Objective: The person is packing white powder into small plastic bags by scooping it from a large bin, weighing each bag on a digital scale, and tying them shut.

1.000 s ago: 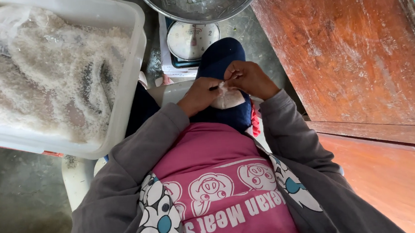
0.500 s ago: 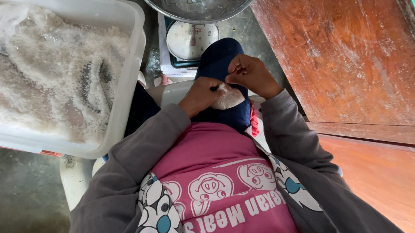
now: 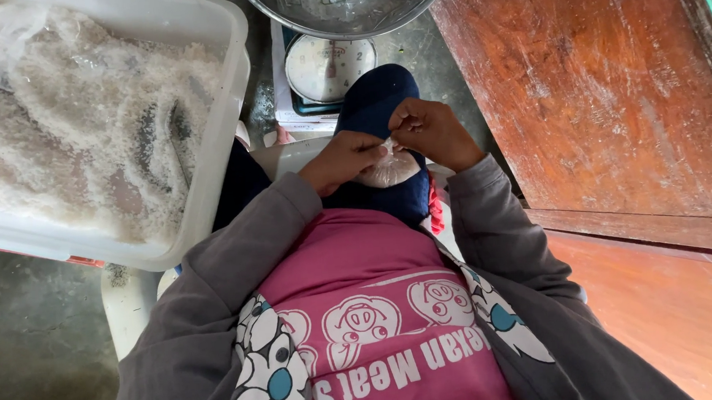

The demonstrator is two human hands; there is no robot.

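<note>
Both my hands meet over my lap, just above my dark blue trousers. A small clear plastic bag (image 3: 386,170) filled with white grains rests on my knee. My left hand (image 3: 343,159) pinches the bag's top from the left. My right hand (image 3: 430,131) pinches the same top from the right, fingers curled tight. The bag's neck is hidden between my fingertips.
A large white plastic tub (image 3: 215,135) lined with clear film and full of white grains stands at the left. A dial kitchen scale (image 3: 327,65) with a steel bowl (image 3: 349,6) sits ahead of my knee. A reddish wooden surface (image 3: 610,95) lies to the right.
My hands have stayed at the bag's top, with the fingers shifting slightly as they work the neck. The bag remains on my knee.
</note>
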